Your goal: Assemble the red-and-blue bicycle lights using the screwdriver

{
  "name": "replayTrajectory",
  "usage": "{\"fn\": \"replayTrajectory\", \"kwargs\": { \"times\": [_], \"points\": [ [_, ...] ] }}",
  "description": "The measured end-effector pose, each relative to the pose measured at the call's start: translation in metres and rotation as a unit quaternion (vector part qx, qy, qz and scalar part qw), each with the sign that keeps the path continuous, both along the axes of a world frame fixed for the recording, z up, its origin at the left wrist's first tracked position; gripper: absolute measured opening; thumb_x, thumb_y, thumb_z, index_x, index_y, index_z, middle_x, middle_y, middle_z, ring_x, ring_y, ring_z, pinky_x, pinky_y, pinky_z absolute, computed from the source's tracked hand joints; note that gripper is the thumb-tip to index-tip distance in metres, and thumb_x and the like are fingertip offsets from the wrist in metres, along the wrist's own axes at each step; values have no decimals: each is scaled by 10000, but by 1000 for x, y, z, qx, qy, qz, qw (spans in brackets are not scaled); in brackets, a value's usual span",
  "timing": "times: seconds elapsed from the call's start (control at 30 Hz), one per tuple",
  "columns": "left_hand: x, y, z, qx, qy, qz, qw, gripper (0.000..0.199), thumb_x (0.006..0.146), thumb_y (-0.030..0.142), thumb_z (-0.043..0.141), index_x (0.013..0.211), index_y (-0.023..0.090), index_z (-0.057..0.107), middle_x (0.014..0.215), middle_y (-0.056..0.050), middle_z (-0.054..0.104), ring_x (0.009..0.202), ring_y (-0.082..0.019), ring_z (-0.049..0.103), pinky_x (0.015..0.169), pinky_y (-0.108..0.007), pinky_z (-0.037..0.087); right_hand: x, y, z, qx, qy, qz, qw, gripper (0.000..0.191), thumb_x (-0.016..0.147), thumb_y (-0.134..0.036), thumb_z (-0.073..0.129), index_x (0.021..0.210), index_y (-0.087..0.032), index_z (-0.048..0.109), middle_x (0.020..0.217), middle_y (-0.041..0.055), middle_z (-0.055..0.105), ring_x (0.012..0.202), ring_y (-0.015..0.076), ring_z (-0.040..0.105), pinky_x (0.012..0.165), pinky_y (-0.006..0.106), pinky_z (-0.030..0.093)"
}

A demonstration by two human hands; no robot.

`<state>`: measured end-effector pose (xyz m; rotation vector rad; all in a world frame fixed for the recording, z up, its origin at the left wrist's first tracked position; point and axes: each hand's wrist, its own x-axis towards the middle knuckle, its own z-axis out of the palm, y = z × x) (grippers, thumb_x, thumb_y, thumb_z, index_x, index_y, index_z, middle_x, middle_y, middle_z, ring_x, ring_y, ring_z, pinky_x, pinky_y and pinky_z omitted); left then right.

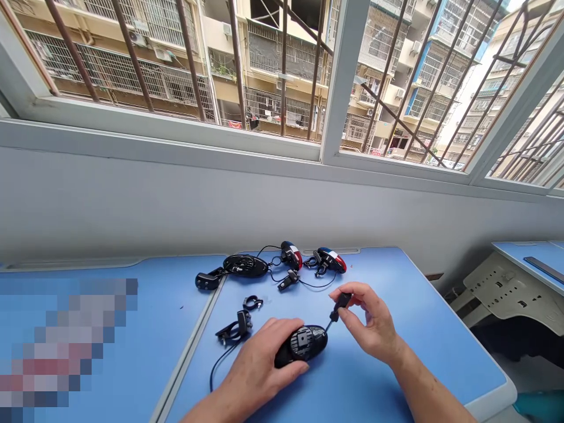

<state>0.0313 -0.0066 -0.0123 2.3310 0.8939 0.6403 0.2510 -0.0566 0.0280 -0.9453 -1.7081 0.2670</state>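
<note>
My left hand is closed around a black oval bike horn, which lies on the desk with its slotted face up. Between the thumb and fingers of my right hand is a small screwdriver with a black handle. Its thin shaft slants down to the right end of the horn, where the tip seems to touch the casing. Left of the horn lies a black switch with a clamp, a cable running from it toward my left wrist. A loose black clamp ring rests just behind.
At the back of the blue desk sit another black horn, two horns with red, white and blue covers, and a small switch on a cable. A seam divides the desks. Barred windows stand behind.
</note>
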Motion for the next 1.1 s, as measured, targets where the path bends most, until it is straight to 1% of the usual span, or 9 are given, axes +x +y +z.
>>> {"fn": "replayTrajectory", "kwargs": {
  "times": [0.1,0.23,0.3,0.43,0.57,0.67,0.8,0.93,1.1],
  "points": [
    [0,0,0,-1,-5,-2,1000,399,686,185,657,1076,260,617,1068,-30,685,933,-252,612,790,-331,500,0,2,-1,20,-13,-15,1000,269,845,-170,584,1099,-253,548,956,53,623,853,181,600,614,296,552],
    [1,0,0,-4,-12,4,1000,393,683,191,657,1069,254,619,1065,-37,685,935,-257,611,798,-338,498,3,5,-1,36,-7,-31,999,240,845,-179,610,1067,-260,567,864,29,577,735,149,559,539,265,525],
    [1,0,0,-2,-16,7,1000,392,681,191,656,1067,252,622,1062,-38,687,933,-257,614,800,-338,498,3,5,0,32,-6,-21,999,250,852,-154,590,1078,-260,572,884,37,597,759,155,576,561,276,538],
    [1,0,1,-5,-16,19,1000,386,680,218,666,1063,246,630,1014,-34,697,900,-251,628,784,-332,507,3,2,2,27,-14,13,999,327,867,-115,537,1159,-262,547,984,65,647,887,188,620,624,303,565],
    [2,-2,5,-19,-12,36,999,371,669,215,667,1039,237,639,955,-25,699,866,-242,634,764,-323,509,3,2,1,23,-20,23,999,387,873,-92,509,1218,-266,513,1039,73,650,925,190,620,643,305,569],
    [3,-2,6,-23,-9,41,999,358,673,216,662,1030,235,639,946,-25,697,862,-242,632,758,-323,508,4,4,0,34,-27,23,999,354,861,-130,565,1183,-272,535,997,65,635,891,185,604,597,280,559],
    [2,-1,2,-13,-16,37,999,334,681,228,661,1014,245,641,945,-25,697,856,-244,631,746,-321,508,2,5,-1,46,-18,1,999,301,854,-158,602,1126,-281,561,891,36,603,798,163,584,548,258,546],
    [3,1,-1,-6,-23,43,999,358,680,240,662,1037,245,633,933,-26,702,852,-245,634,751,-322,511,-1,4,-1,51,-10,1,999,285,870,-136,564,1119,-275,562,897,42,613,824,173,601,577,278,565],
    [3,-1,3,-10,-20,47,999,340,680,244,667,1018,235,641,936,-22,707,860,-245,643,760,-317,513,0,1,-1,25,-16,28,999,310,885,-106,512,1145,-270,551,974,65,650,913,197,631,641,313,567]
  ]
}}
